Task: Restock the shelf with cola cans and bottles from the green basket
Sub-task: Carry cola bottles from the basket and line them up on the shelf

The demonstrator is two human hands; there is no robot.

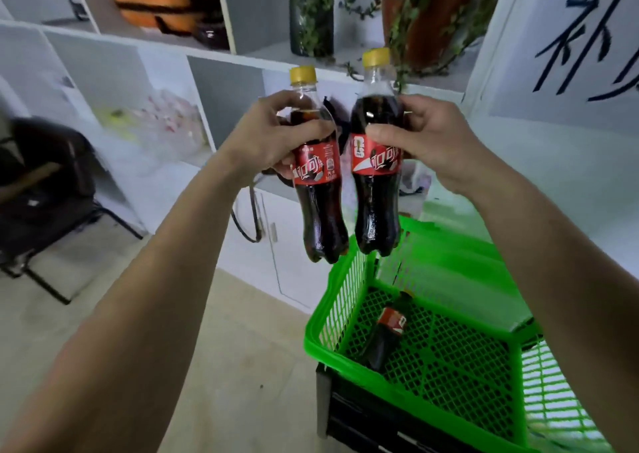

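Note:
Two cola bottles with yellow caps and red labels hang upright in the air in front of the white shelf unit (pixel 221 58). My left hand (pixel 266 134) grips the left cola bottle (pixel 321 217) around its upper body. My right hand (pixel 425 141) grips the right cola bottle (pixel 377 207) the same way. Both bottles are above the far left corner of the green basket (pixel 325 318). One more cola bottle (pixel 383 335) lies on its side on the basket's mesh floor.
The basket rests on a dark crate (pixel 373 414) at lower right. A black chair (pixel 41 183) stands at left. Upper shelf compartments hold an orange bag (pixel 155 6) and potted plants (pixel 428 13). A white panel with black writing (pixel 570 48) is at right.

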